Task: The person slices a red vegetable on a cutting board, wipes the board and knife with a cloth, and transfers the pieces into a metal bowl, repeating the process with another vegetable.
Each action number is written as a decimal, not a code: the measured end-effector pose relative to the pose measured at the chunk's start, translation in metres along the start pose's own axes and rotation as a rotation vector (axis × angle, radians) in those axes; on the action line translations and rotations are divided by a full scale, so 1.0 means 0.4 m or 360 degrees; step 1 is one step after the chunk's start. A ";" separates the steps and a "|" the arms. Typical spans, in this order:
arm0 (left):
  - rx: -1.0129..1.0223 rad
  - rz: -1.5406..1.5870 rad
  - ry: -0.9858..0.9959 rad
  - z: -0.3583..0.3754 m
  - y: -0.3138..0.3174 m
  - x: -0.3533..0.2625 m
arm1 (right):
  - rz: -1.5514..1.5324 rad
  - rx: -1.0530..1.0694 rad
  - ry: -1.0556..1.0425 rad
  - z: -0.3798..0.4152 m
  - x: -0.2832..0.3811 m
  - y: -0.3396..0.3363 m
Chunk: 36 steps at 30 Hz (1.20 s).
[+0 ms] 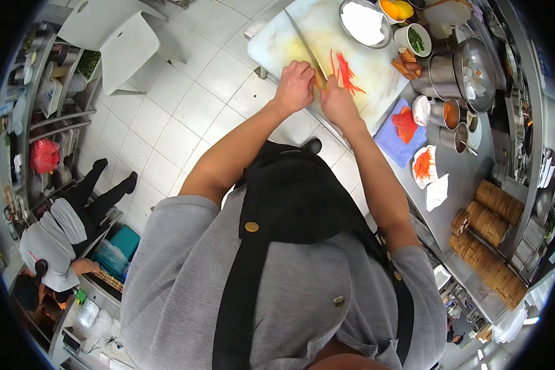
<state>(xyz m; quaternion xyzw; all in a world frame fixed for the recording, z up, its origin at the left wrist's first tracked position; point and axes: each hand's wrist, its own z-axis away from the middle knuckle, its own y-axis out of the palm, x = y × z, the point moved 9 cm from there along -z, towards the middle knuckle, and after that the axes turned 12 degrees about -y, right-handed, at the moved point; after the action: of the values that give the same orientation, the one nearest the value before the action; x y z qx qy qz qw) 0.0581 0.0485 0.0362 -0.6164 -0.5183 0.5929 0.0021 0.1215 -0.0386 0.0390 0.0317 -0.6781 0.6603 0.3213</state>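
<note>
A long knife [302, 40] lies angled over the white cutting board [271, 46], its blade pointing away from me. My right hand [339, 105] is closed around its near end. Close beside it, my left hand [295, 86] has its fingers curled in at the board's near edge. A small orange-brown bit [319, 78] shows between the two hands; what the left fingers hold is hidden. Thin red-orange strips [346, 75] lie in a loose pile on the board, just right of the blade.
Right of the board are a metal bowl of white stuff [365, 26], a bowl of chopped greens [416, 40], steel pots [443, 74], a blue cloth [401, 137] and a dish of orange shreds [423, 165]. Bamboo steamers [487, 225] stand farther right. Another person [58, 234] works at left, near a white chair [129, 49].
</note>
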 end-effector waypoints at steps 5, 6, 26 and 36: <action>-0.0116 0.0102 -0.0034 0.004 -0.007 0.011 | 0.0094 0.0087 0.0127 0.084 -0.007 -0.017; -0.0106 0.0095 -0.0026 0.003 -0.007 0.014 | 0.0090 0.0092 0.0123 0.098 0.004 -0.012; -0.0114 0.0073 -0.0022 0.002 0.000 0.007 | -0.0020 0.0009 0.0121 0.090 -0.012 -0.008; -0.0112 0.0104 -0.0010 0.004 -0.002 0.014 | -0.0002 0.0032 0.0093 0.137 0.010 0.024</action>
<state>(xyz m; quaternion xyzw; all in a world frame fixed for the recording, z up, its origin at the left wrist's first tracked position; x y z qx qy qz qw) 0.0550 0.0516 0.0321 -0.6309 -0.5183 0.5760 -0.0406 0.0921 -0.0858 0.0368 0.0159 -0.6617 0.6675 0.3411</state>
